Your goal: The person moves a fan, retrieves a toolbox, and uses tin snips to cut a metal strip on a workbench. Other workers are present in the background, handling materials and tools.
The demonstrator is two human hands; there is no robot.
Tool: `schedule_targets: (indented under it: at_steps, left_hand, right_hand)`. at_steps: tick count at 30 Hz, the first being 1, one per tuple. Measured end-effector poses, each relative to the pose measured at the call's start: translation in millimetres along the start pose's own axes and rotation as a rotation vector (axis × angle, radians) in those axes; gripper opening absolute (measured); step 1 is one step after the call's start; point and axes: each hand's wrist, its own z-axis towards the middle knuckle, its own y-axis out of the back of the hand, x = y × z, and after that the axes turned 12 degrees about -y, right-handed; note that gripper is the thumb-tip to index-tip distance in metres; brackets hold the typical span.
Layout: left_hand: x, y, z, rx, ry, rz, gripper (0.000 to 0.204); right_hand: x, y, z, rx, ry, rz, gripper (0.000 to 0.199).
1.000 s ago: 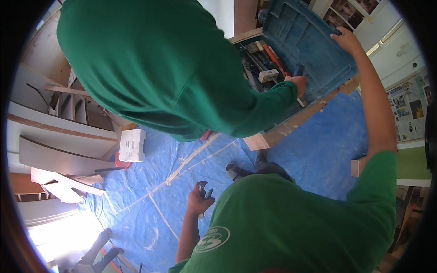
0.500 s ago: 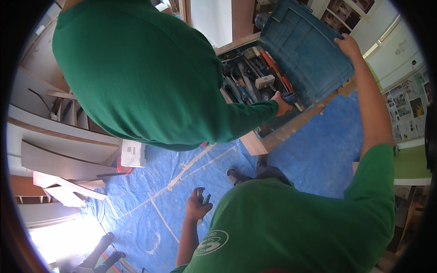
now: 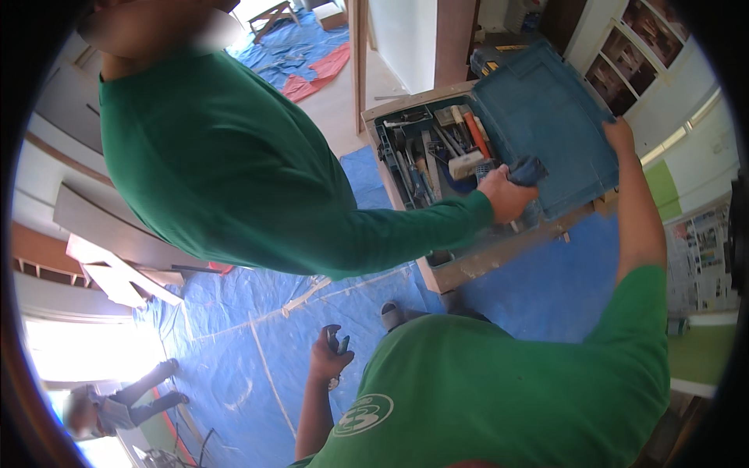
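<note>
the fingers of your left hand [image 3: 330,363] are clamping a dark handheld tool [image 3: 333,338] above the blue sheet [image 3: 234,374]. farther right, the toolbox [image 3: 381,148] is lying open, holding assorted hand tools [image 3: 425,165]; a co-worker's hand [image 3: 505,196] is gripping a dark blue object [image 3: 527,171] over it. your right hand [image 3: 620,139] is pinching the blue-green lid [image 3: 538,113] by its edge.

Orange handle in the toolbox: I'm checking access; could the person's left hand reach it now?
Probably not: the left hand holds a dark object, and the co-worker's green sleeve lies between it and the orange handle.
</note>
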Motion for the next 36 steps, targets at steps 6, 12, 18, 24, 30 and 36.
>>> schedule_targets:
  at_steps: [6,12,18,24,30,36]
  left_hand:
    - [-42,-52,-23,-0.095,0.039,0.015,0.065]
    - [-101,-87,-47,-0.296,0.092,-0.015,0.066]
    - [-182,-88,-52,-0.554,-0.291,0.198,0.051]
    - [-261,-69,-58,-0.608,-0.869,0.588,0.026]
    - [-314,-67,-75,-0.667,-0.979,0.615,0.017]
    - [-335,-75,-108,-0.629,-1.046,0.636,0.022]
  right_hand:
    - [-57,-70,31,0.180,-0.084,0.102,0.070]
    - [-70,-109,20,0.296,-0.221,0.241,0.074]
    - [-46,-97,-23,-0.324,0.248,-0.063,0.042]
    - [34,-69,-235,1.273,0.424,0.654,0.028]
    - [64,50,-429,2.302,0.615,0.433,0.028]
    - [68,124,-493,2.355,0.652,0.395,0.033]
